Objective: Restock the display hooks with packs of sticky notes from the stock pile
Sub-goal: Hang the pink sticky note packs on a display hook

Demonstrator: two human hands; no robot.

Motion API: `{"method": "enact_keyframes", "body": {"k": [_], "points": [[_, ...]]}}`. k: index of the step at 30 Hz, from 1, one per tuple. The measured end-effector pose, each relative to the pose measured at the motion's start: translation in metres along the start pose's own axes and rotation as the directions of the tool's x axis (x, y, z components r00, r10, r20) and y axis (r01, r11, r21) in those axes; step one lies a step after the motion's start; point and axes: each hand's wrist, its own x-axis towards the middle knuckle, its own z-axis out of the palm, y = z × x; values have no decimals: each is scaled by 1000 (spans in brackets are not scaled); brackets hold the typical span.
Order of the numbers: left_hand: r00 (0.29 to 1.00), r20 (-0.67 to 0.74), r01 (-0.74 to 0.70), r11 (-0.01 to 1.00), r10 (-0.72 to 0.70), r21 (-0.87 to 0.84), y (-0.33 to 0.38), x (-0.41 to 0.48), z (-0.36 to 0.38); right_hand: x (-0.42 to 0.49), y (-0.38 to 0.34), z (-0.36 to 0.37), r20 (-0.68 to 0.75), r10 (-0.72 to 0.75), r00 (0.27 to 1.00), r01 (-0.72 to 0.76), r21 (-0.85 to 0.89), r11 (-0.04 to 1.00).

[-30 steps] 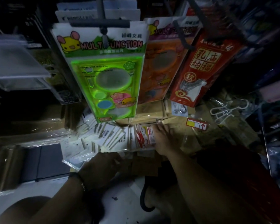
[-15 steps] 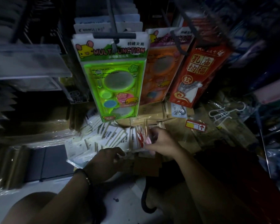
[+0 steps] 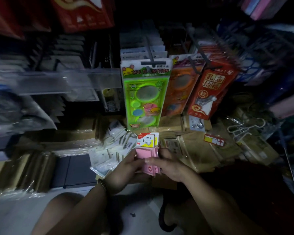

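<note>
From the head camera, you have a small bundle of sticky note packs held upright between both hands, just above the stock pile of pale packs spread on the wrapped cartons. Your left hand curls round the bundle's left edge. Your right hand clamps the right side, thumb laid across the pink pads. The red-and-yellow header cards stand at the top, facing you.

Square the bundle before you lift it. Tap the headers level so the hang holes line up, and keep your right thumb low on the pads so it does not cover the cards. Fan the packs slightly with your left fingers so you can feed them on one or two together.

The hooks sit above and beyond the bundle. One hook already carries the green stencil pack, with an orange pack and a red pack hanging beside it. The picture is dim and smeared there, so the free hook for sticky notes probably lies further back, but I cannot tell which one. Find it by eye before you raise your hands, and come at its tip straight on.
</note>
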Motion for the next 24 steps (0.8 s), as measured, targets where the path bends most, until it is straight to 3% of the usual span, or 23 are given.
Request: {"method": "enact_keyframes", "body": {"k": [4,9,15,19,22,24], "points": [[991,-117,-70,998,70,1,-6,-17,-18,-12,-1,25,-160,-95,982,73,-135,988],[985,-117,-123,992,126,34,5,-59,-18,-38,-17,53,-251,-139,958,105,-145,984],[933,-263,-206,964,246,170,44,-129,-2,-89,-62,82,-197,-293,936,256,-192,947],[871,-321,-310,924,371,226,74,-178,8,-118,-114,93,-53,-342,938,320,-241,916],[812,-347,-394,879,469,267,106,-212,10,-136,-160,103,59,-412,909,399,-400,825],[775,-353,-440,849,524,292,130,-232,11,-145,-188,112,2,-489,872,445,-419,792]]}}
